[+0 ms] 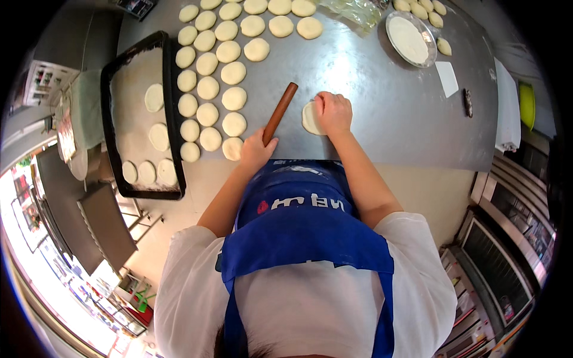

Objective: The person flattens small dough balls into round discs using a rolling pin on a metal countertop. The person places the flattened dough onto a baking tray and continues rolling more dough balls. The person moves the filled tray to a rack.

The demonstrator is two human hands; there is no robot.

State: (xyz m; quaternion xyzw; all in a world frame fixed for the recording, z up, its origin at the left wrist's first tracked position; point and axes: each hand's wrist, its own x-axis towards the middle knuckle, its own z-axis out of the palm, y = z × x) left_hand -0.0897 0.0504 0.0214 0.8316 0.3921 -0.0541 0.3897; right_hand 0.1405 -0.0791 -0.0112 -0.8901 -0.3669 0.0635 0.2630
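Observation:
A brown wooden rolling pin point(281, 112) is in my left hand point(258, 150), held by its near end at the table's front edge. It slants away from me to the right. My right hand point(335, 114) lies over a flat dough round point(311, 119) on the metal table, fingers curled at its far side. The hand hides the round's right part. Left of the pin, dough pieces point(233, 98) stand in columns. Beyond them is a black baking tray point(172, 112) with several flattened dough rounds point(154, 97) on it.
The steel table point(385, 116) bears a bowl of white flour point(407, 38), a white dough scraper point(446, 78) and a dark elongated piece point(468, 103). A clear plastic bag point(353, 13) lies at the back. Smaller oval dough pieces point(418, 10) sit at the far right.

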